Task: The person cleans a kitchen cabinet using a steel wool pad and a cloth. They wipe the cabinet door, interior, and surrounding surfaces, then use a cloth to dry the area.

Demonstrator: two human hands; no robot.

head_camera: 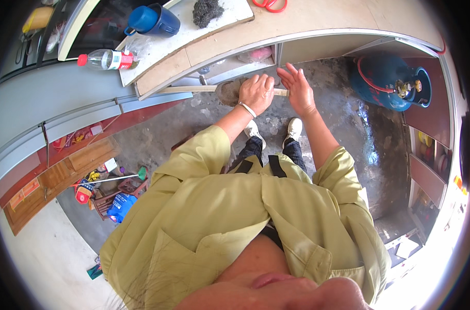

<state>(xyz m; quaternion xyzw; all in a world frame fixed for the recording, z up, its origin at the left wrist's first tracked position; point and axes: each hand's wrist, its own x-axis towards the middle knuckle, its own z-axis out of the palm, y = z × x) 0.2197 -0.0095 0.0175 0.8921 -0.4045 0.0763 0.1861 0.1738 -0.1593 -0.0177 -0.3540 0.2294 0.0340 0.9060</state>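
My left hand, with a white bangle at the wrist, is closed over a long, narrow pale strip and a brown, rough-looking wad beside its knuckles. Whether the wad is cloth or a scrubbing pad, I cannot tell. The strip passes under the fingers and ends by the palm of my right hand, whose fingers are extended. My palm hides how that end meets the hand. Both hands are in front of the counter, above the floor.
On the counter are red-handled scissors, dark steel wool, blue plastic cups and a red-capped plastic bottle. A blue gas cylinder stands at right. An open wooden cabinet door is at left.
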